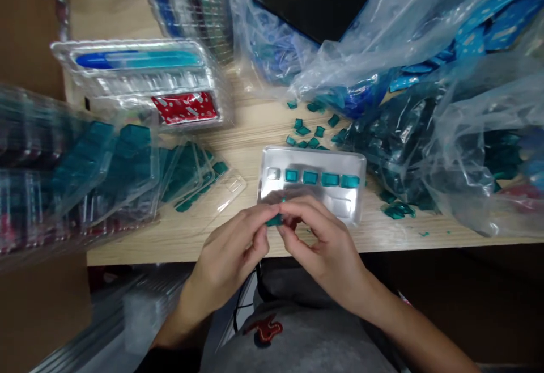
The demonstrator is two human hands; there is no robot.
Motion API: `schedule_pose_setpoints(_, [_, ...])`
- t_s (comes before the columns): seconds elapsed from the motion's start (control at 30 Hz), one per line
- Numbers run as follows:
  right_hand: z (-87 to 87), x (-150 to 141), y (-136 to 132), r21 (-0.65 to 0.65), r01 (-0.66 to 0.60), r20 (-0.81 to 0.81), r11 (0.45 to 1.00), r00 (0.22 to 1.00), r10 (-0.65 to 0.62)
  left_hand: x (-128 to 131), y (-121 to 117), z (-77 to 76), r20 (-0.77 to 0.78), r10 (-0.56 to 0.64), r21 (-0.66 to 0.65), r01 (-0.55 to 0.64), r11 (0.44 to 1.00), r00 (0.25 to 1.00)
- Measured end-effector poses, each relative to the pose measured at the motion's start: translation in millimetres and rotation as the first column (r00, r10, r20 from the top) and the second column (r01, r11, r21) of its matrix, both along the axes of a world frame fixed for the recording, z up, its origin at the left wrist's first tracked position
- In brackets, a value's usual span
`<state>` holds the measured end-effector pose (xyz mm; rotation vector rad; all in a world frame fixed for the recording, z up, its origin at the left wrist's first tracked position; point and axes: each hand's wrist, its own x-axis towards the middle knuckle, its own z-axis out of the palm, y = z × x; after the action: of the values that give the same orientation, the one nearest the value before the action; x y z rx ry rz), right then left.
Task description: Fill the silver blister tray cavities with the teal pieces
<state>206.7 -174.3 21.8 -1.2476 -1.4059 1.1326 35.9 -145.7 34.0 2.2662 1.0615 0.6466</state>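
My left hand (pixel 232 248) and my right hand (pixel 327 245) meet at the fingertips over the front left of a clear plastic tray (pixel 314 159). Pinched between them is a small teal translucent plastic piece (pixel 274 220), partly hidden by the fingers. A row of several teal pieces (pixel 310 177) fills square pockets of the tray, while the leftmost pocket (pixel 273 173) holds none. My hands cover the tray's front left part. Behind the tray, loose teal pieces (pixel 313 142) lie scattered on the wooden table (pixel 250 135).
Stacked clear trays with teal pieces (pixel 106 157) crowd the left. Behind them sits a tray with a blue pen (pixel 136 59) and a red patterned piece (pixel 186 107). A black phone (pixel 312 1) rests on plastic bags. At right, a bag of teal pieces (pixel 399 135) spills onto the table.
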Motion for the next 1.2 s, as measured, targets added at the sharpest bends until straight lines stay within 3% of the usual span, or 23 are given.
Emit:
schedule_pose_setpoints(0.1, [6.8, 2.4, 10.3, 0.069, -0.031, 0.118, 0.997, 0.993, 0.022, 5.3, 7.1, -11.0, 0.095, 0.07, 0.065, -0.076, 0.995, 0.993])
schedule_pose_setpoints(0.2, [12.3, 8.5, 29.2, 0.176, -0.036, 0.286, 0.984, 0.958, -0.016, 9.0, 16.8, -22.3, 0.305, 0.21, -0.011, -0.217, 0.976, 0.929])
schedule_pose_setpoints(0.27, [12.9, 12.1, 44.3, 0.282, -0.071, 0.491, 0.957, 0.868, -0.081, 7.9, 21.2, -26.9, 0.364, 0.294, -0.04, -0.3, 0.953, 0.884])
schedule_pose_setpoints(0.33, [11.2, 14.5, 57.2, 0.331, -0.18, 0.675, 0.926, 0.731, -0.099, 3.9, 21.9, -28.7, 0.307, 0.31, -0.003, -0.325, 0.946, 0.9])
schedule_pose_setpoints(0.4, [9.2, 16.5, 65.0, 0.29, -0.303, 0.763, 0.908, 0.645, -0.028, -1.3, 18.9, -28.2, 0.187, 0.253, 0.043, -0.265, 0.963, 0.949])
schedule_pose_setpoints(0.47, [9.0, 18.4, 67.5, 0.247, -0.374, 0.76, 0.894, 0.647, 0.061, -5.3, 13.6, -26.8, 0.069, 0.167, 0.081, -0.172, 0.982, 0.984])
schedule_pose_setpoints(0.57, [11.3, 19.5, 66.4, 0.214, -0.416, 0.738, 0.884, 0.662, 0.133, -5.9, 6.6, -24.9, -0.073, 0.082, 0.176, -0.068, 0.982, 0.994])
schedule_pose_setpoints(0.7, [12.2, 16.1, 67.5, 0.184, -0.447, 0.805, 0.875, 0.579, 0.127, 0.5, 5.6, -23.5, -0.161, 0.008, 0.278, 0.037, 0.96, 0.987])
schedule_pose_setpoints(0.87, [16.9, 13.4, 80.6, 0.103, -0.541, 0.883, 0.835, 0.436, 0.174, 4.0, 15.3, -19.6, -0.227, -0.082, 0.23, 0.136, 0.964, 0.97])
schedule_pose_setpoints(1.03, [32.8, 4.6, 93.3, -0.23, -0.572, 0.808, 0.788, 0.339, 0.482, 2.4, 26.8, -10.3, -0.309, -0.215, 0.12, 0.263, 0.957, 0.926])
schedule_pose_setpoints(1.1, [35.3, -0.5, 91.3, -0.252, -0.526, 0.792, 0.812, 0.37, 0.485, 2.0, 29.8, -6.3, -0.322, -0.258, 0.082, 0.298, 0.951, 0.911])
schedule_pose_setpoints(1.2, [32.1, -6.4, 83.8, -0.126, -0.39, 0.852, 0.912, 0.428, 0.301, 1.9, 30.9, -4.0, -0.334, -0.256, 0.095, 0.303, 0.948, 0.907])
